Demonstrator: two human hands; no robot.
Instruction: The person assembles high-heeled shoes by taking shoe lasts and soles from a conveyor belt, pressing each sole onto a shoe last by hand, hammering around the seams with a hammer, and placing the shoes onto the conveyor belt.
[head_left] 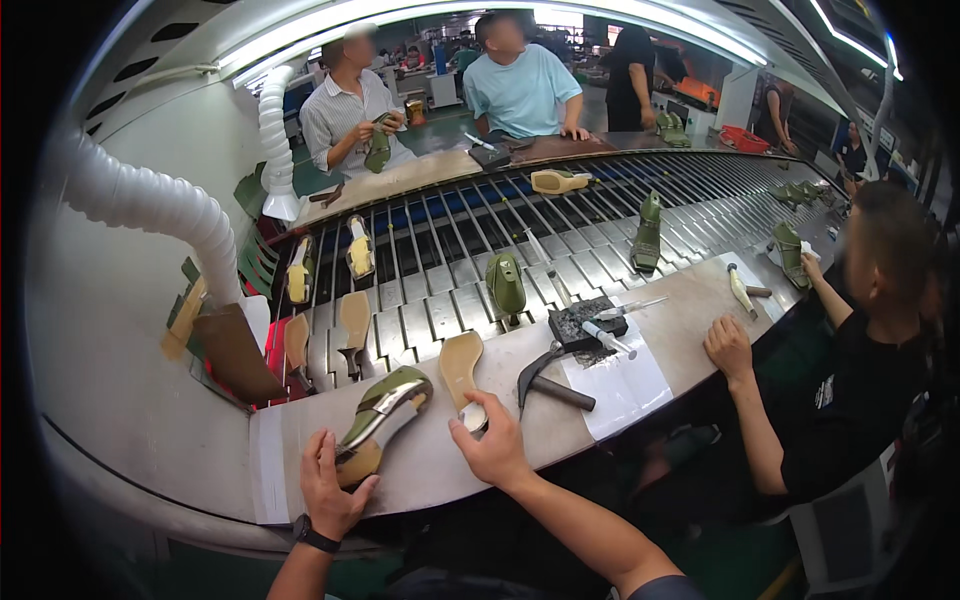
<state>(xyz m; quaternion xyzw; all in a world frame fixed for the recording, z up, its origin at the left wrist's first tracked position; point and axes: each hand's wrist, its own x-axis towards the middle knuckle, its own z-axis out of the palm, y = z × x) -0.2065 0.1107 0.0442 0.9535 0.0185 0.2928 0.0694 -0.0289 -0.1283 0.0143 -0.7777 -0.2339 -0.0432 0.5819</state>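
Near the front edge of the bench, my left hand (335,490) grips one end of a green shoe upper on a last (385,415). It lies tilted on its side, with a shiny strip along its edge and a tan end by my palm. My right hand (492,440) has its thumb and fingers round the pale heel end of a tan shoe sole (460,362), whose broad end points away from me. To the right of that hand lies a hammer (562,392) with a curved dark head.
A slatted metal conveyor (440,250) carries green shoes (506,283) and soles (355,320). A black block (580,325) with syringe-like applicators (610,340) sits right of the hammer. A co-worker (850,330) is at the right, others opposite. A white hose (165,205) hangs left.
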